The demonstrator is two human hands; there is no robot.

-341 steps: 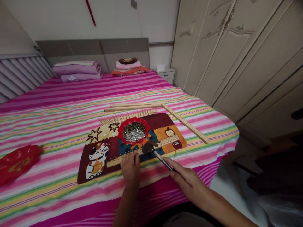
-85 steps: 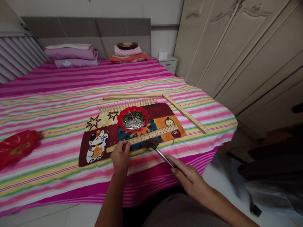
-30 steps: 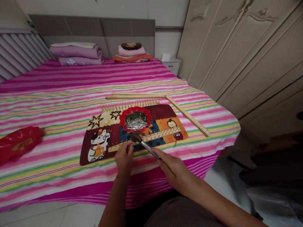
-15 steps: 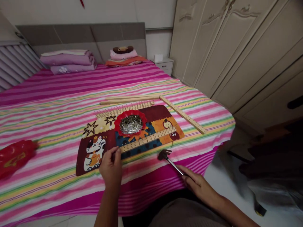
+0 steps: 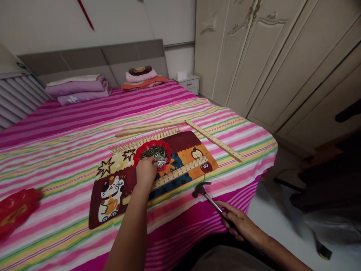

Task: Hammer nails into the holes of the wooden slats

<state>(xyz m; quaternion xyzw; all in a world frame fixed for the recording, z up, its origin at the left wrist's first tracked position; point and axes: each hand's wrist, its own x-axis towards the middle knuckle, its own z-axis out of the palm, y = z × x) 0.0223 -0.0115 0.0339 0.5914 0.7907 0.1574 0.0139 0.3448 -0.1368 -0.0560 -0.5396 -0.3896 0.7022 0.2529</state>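
My left hand (image 5: 146,172) reaches over the near rim of a red dish (image 5: 139,149) full of loose metal nails (image 5: 154,151); its fingertips are curled down into the nails, and what they pinch is hidden. My right hand (image 5: 238,224) grips the handle of a small hammer (image 5: 203,191), whose dark head rests low over the bed's front edge. A wooden strip studded with nails (image 5: 183,170) lies slanted on a cartoon cat mat (image 5: 111,190), just right of my left hand.
A second nailed strip (image 5: 166,132), plain wooden sticks (image 5: 146,128) and a holed strip (image 5: 216,141) lie beyond the mat on the striped bedspread (image 5: 70,143). A red bag (image 5: 14,209) sits far left. Folded bedding (image 5: 76,86) is at the headboard; wardrobes (image 5: 267,64) stand right.
My left hand left the near end of the nailed strip and moved up into the red dish. My right hand drew the hammer back to the right, away from the strip.
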